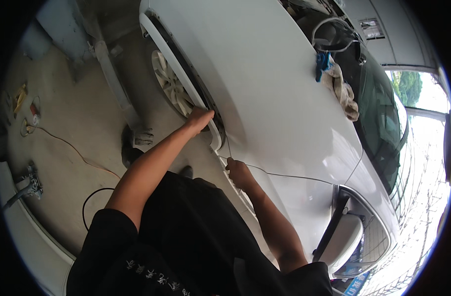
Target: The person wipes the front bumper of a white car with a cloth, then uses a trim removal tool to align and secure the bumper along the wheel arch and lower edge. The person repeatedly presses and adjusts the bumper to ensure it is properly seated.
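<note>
A silver-white car stands in front of me, with a curved wheel-arch trim along its wheel opening. Between that trim and the fender runs a dark gap. My left hand is closed around the trim near its lower end, above the spoked wheel. Lower and to the right, my right hand is closed beside the panel seam behind the wheel arch. Its fingers are curled in, and what they hold, if anything, is hidden.
A crumpled cloth and blue glove lie by the windscreen. The door mirror juts out at the lower right. On the floor at left are a cable and a jack-like metal tool. A grey post stands near the wheel.
</note>
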Action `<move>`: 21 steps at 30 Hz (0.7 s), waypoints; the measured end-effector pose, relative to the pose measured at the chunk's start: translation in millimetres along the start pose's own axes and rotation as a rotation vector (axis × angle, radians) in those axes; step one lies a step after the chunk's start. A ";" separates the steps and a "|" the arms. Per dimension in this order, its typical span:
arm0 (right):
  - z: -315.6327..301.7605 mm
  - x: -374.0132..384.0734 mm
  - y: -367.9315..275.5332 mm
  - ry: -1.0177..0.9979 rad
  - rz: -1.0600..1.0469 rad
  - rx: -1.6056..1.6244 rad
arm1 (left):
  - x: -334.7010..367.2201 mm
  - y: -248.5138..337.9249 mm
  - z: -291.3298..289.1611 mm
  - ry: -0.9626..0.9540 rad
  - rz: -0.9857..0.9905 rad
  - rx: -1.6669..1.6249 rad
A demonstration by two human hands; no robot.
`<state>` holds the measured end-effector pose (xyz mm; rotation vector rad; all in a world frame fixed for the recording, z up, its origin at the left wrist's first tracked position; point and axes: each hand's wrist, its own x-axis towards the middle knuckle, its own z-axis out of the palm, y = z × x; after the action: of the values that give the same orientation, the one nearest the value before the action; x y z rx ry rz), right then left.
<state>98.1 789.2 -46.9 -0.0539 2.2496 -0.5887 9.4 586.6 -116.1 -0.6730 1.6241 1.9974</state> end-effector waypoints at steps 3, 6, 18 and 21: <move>-5.1 0.7 -5.4 0.010 0.014 0.214 | 3.1 -1.0 4.9 0.049 0.011 -0.020; -5.9 -2.1 -19.0 0.015 0.235 0.357 | 2.0 -5.8 9.2 0.104 0.099 -0.045; -3.5 20.3 4.4 -0.009 -0.187 -0.268 | -24.5 -67.1 68.2 -0.100 0.027 0.057; -2.0 17.9 5.1 -0.026 -0.141 -0.189 | -22.7 -70.4 76.9 -0.123 -0.052 -0.002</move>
<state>85.1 790.6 -60.4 -0.3152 2.2832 -0.4440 65.9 673.7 -140.6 -0.5759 1.5181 1.9632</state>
